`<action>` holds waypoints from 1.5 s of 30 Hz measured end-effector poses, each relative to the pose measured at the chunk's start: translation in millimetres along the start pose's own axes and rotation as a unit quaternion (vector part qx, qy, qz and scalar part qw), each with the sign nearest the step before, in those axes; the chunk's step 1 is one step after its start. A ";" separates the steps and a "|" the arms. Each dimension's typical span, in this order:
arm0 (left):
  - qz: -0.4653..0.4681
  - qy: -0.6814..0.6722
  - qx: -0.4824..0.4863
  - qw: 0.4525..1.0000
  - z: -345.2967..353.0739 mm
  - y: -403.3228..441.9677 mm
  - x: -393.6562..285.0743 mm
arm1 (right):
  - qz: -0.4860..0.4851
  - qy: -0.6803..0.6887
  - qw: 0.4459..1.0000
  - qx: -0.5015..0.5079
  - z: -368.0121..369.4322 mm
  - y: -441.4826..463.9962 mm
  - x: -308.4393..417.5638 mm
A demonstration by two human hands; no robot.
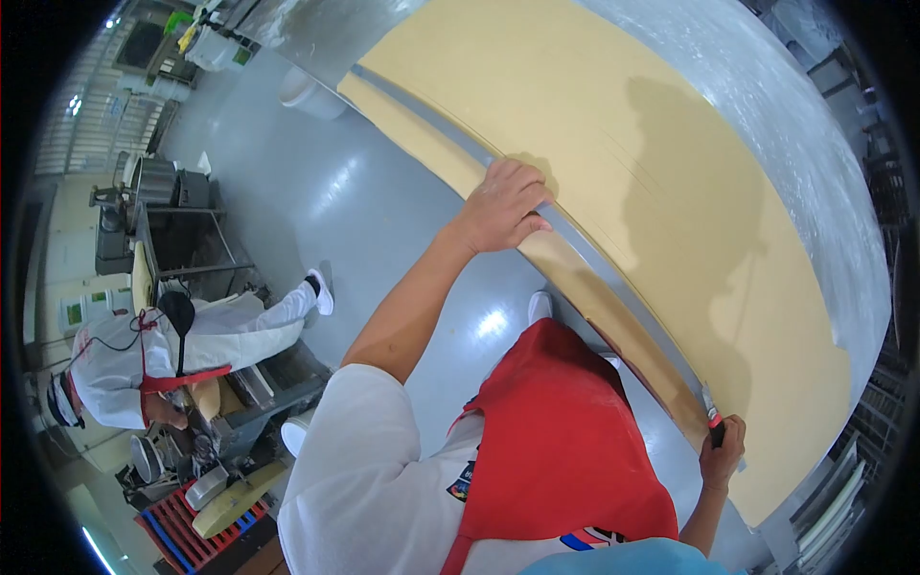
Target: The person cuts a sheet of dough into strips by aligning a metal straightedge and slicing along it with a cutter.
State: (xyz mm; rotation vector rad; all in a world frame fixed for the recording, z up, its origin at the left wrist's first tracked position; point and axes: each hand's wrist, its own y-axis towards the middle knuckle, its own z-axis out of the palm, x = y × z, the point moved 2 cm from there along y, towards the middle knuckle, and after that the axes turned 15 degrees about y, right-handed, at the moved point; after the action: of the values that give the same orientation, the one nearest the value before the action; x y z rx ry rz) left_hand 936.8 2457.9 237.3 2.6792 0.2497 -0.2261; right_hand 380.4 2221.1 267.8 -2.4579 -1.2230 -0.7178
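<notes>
A large pale yellow sheet (594, 125) lies on the metal table (776, 86). Along its near side runs a narrower yellow strip (412, 125), at the table's edge. Between the two is a long grey strip (623, 292), which looks like a straightedge. My left hand (506, 206) is over its middle, with curled fingers on the sheet side and the thumb nearer me. In my right hand (724, 448) is a cutter (714, 420) with a red and black handle, its blade pointing up the picture beside the grey strip's lower right end.
At the left, a person (125, 369) in white stands by a worktable, apart from my hands. A red rack (196, 527) and pans are below them. A large pot (153, 180) sits on a stand. A white bin (311, 94) is under the table's far left edge.
</notes>
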 end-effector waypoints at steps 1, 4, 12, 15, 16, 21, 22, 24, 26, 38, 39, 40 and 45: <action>0.003 0.001 0.002 1.000 0.5 0.0 0.6 | -0.001 -0.001 1.000 0.000 0.2 0.6 0.5; -0.003 -0.001 0.005 1.000 1.1 0.3 1.2 | -0.005 0.011 1.000 -0.009 1.1 2.0 1.7; -0.029 -0.011 0.032 0.999 7.2 -5.5 4.7 | -0.008 0.014 1.000 -0.010 -1.6 -4.4 -7.5; -0.113 0.031 0.038 0.992 -7.4 -5.8 -8.0 | 0.010 0.006 1.000 -0.001 -5.2 -10.7 -18.2; -0.182 0.078 0.017 0.980 -13.9 -4.7 -13.0 | 0.011 0.010 1.000 -0.006 -6.5 -13.0 -21.4; -0.373 0.228 0.020 0.899 2.8 -12.2 14.4 | 0.006 -0.001 1.000 0.019 -9.6 -4.6 -40.1; -0.367 0.207 0.093 0.902 -9.0 1.4 15.2 | -0.004 -0.021 1.000 0.010 -5.0 1.3 -39.9; -0.339 0.218 0.164 0.901 -13.9 8.6 30.8 | 0.018 -0.027 0.999 -0.003 0.3 11.9 -37.3; -0.374 0.186 0.261 0.870 -25.3 26.4 48.3 | 0.015 0.005 0.999 0.051 -18.7 40.2 -5.8; -0.312 0.148 0.287 0.894 -32.2 65.2 144.9 | 0.007 0.028 1.000 0.007 -14.6 81.5 18.9; -0.309 0.116 0.289 0.899 -33.7 68.4 145.2 | 0.008 0.027 1.000 0.005 -13.5 84.6 20.0; -0.307 0.117 0.289 0.899 -33.4 68.9 146.4 | -0.012 0.029 0.999 -0.016 -12.5 85.1 18.1; -0.300 0.115 0.283 0.904 -34.2 70.5 148.5 | -0.041 0.025 0.998 -0.040 -14.4 88.6 16.2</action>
State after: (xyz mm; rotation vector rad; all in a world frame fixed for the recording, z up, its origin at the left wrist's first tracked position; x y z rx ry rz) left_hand 1099.8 2430.9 267.2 3.1110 1.2676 -0.1817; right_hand 455.7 2172.5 284.6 -2.4490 -1.3053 -0.8617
